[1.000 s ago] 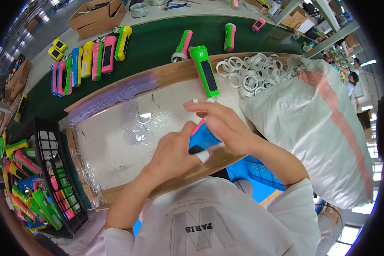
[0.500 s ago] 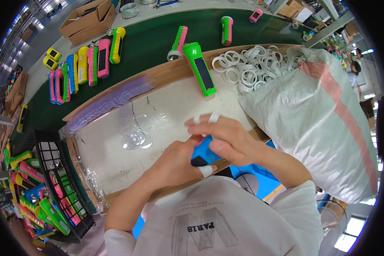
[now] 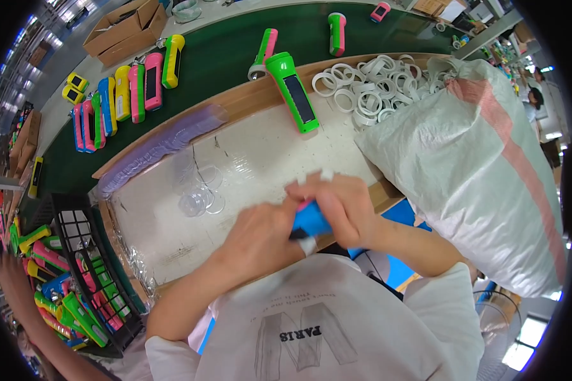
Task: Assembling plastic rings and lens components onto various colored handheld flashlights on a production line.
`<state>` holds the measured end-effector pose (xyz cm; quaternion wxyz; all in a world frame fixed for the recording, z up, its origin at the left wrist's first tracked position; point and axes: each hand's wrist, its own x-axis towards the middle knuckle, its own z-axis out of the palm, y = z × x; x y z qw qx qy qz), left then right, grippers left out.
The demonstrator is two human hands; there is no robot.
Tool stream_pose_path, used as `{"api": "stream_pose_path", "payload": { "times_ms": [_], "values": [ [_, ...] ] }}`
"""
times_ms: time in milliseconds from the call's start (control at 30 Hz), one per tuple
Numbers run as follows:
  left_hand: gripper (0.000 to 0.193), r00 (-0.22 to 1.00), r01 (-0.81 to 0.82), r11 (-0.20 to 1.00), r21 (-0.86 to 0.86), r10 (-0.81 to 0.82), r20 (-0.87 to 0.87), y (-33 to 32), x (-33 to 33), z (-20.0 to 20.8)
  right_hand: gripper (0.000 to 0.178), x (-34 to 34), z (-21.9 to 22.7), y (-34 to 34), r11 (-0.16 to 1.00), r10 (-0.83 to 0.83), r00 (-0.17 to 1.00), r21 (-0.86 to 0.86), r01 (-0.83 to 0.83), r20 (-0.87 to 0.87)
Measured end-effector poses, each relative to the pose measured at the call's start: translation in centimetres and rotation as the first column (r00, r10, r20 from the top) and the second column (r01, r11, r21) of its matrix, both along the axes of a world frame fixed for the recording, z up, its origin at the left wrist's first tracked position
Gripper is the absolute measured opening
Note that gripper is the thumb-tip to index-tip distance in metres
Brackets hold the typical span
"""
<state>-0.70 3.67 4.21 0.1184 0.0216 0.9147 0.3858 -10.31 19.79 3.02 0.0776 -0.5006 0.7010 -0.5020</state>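
In front of my chest both hands are closed around a blue flashlight (image 3: 313, 220) with a bit of pink and a dark panel. My left hand (image 3: 264, 230) wraps its left side; my right hand (image 3: 346, 202) grips the other end, fingers curled over it and blurred by motion. White tape shows on some fingers. Most of the flashlight is hidden by the hands. Beyond them, a green flashlight (image 3: 295, 95) with a dark panel leans on the tray's far edge. Clear round discs (image 3: 200, 200) lie on the white tray (image 3: 165, 244) left of my hands.
White rings (image 3: 368, 95) are heaped at the tray's far right, beside a big white woven sack (image 3: 470, 171). Purple-tinted discs (image 3: 162, 149) line the far left edge. Flashlights (image 3: 130, 89) lie on the green belt (image 3: 235, 60). At left stands a black crate (image 3: 95, 273); another person's arm (image 3: 41, 324) is near.
My right hand has curled more tightly over the flashlight, which has turned slightly. Another person's arm has come up at the lower left. The whole view has shifted a little.
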Motion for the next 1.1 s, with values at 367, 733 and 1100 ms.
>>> {"api": "stream_pose_path", "payload": {
  "times_ms": [367, 733, 1100],
  "values": [
    [0.062, 0.987, -0.054, 0.873, 0.484, 0.12, -0.105, -1.3, -1.7, -5.7, 0.052, -3.9, -1.7, -1.5, 0.996, 0.012, 0.954, 0.084, -0.039, 0.299],
    [0.058, 0.997, -0.075, 0.95, 0.301, 0.072, 0.023, 2.4, 1.1, -3.7, 0.02, -2.0, -2.2, 2.2, 0.987, -0.039, 0.999, 0.154, 0.044, -0.034],
    [0.052, 0.995, -0.076, 0.997, 0.011, 0.077, -0.061, 4.7, -3.9, -5.1, 0.044, -5.0, -2.7, 4.8, 0.905, -0.309, 0.905, 0.383, 0.185, 0.292]
  ]
}}
